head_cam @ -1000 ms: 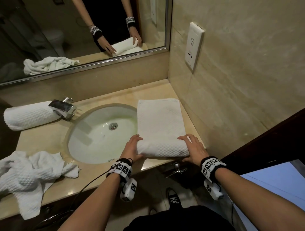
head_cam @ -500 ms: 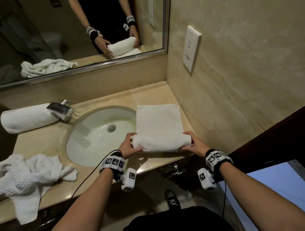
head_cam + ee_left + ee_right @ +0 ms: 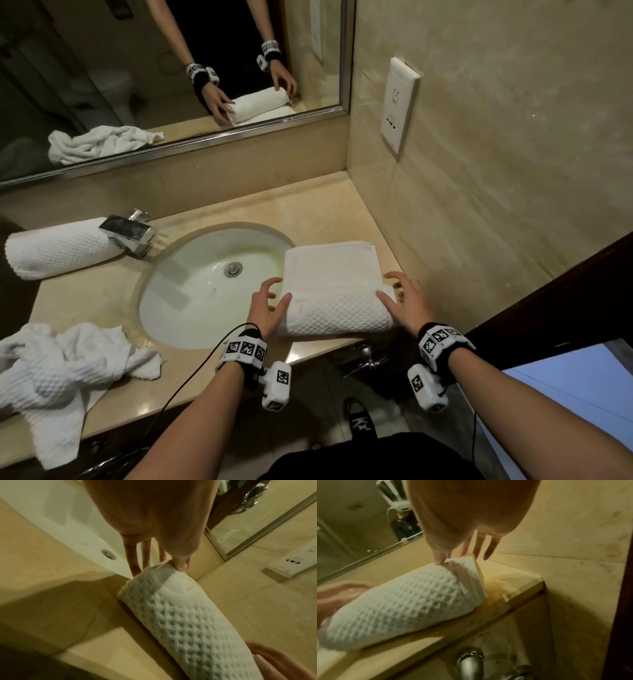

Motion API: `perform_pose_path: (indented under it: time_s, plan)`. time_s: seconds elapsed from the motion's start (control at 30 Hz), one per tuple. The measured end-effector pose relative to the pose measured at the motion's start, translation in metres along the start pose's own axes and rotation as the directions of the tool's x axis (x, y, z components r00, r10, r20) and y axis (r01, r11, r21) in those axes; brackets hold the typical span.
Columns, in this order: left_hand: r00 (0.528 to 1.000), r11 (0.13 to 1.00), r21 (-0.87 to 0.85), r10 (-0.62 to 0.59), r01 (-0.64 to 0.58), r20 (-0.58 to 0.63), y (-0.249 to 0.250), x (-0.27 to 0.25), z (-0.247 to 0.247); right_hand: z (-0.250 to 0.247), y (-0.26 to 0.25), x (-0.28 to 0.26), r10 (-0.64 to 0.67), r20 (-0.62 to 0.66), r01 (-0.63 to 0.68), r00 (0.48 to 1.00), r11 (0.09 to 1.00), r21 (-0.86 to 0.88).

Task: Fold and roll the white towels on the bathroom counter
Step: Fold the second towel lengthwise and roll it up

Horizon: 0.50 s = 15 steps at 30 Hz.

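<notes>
Both hands bracket one half-rolled towel [image 3: 337,311]: left hand [image 3: 265,310] at its left end, thumb laid on the roll and fingers spread loose; right hand [image 3: 406,301] at its right end, thumb on top, fingers straight and splayed, neither hand clenched. Item lies on the counter [image 3: 308,209] right of the sink [image 3: 205,291], rolled part at the front edge, flat remainder behind. Also present: one finished rolled towel [image 3: 56,248] behind the faucet [image 3: 128,234]; one crumpled towel [image 3: 54,380] at front left.
</notes>
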<state>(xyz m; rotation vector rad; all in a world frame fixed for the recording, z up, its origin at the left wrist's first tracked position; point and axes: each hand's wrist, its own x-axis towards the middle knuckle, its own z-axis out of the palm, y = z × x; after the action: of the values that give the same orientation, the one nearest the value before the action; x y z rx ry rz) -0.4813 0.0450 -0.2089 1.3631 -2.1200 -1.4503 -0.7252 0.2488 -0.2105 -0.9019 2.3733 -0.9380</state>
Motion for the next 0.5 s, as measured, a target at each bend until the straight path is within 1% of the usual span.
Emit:
perform_pose_path:
  time_s: [0.03,0.07,0.1,0.13,0.2,0.27,0.33,0.4,0.5]
  plan:
    - [0.994,0.994,0.030,0.107,-0.107,-0.004,0.001,-0.001,0.000,0.000,0.000,0.000,-0.135,-0.023,0.134,0.991,0.990,-0.035]
    - [0.981,0.979,0.067,0.192,-0.192,-0.003,0.003,-0.001,-0.001,0.000,-0.001,-0.002,-0.251,-0.006,0.250,0.968,0.966,-0.070]
    - [0.968,0.964,0.099,0.250,-0.248,-0.005,0.004,-0.001,-0.001,0.000,-0.002,-0.003,-0.327,0.043,0.330,0.944,0.938,-0.104]
    - [0.960,0.954,0.118,0.278,-0.275,-0.015,0.004,-0.002,0.000,0.001,-0.003,-0.005,-0.357,0.112,0.370,0.927,0.920,-0.131]
    - [0.962,0.956,0.125,0.271,-0.266,-0.030,0.006,-0.004,0.000,0.003,-0.001,-0.007,-0.326,0.240,0.371,0.914,0.913,-0.172]
    - [0.973,0.964,0.133,0.230,-0.231,0.027,0.006,-0.007,0.001,0.008,0.006,-0.008,-0.292,0.292,0.361,0.911,0.906,-0.220]
    - [0.976,0.969,0.151,0.176,-0.195,0.131,0.007,-0.010,-0.001,0.011,0.007,-0.008,-0.289,0.297,0.366,0.910,0.896,-0.250]
    - [0.965,0.959,0.199,0.157,-0.200,0.211,0.010,-0.013,-0.003,0.009,0.004,-0.005,-0.286,0.292,0.354,0.913,0.910,-0.215]
    - [0.955,0.935,0.284,0.140,-0.215,0.261,0.012,-0.011,-0.005,0.002,0.002,0.000,-0.227,0.289,0.280,0.930,0.947,-0.158]
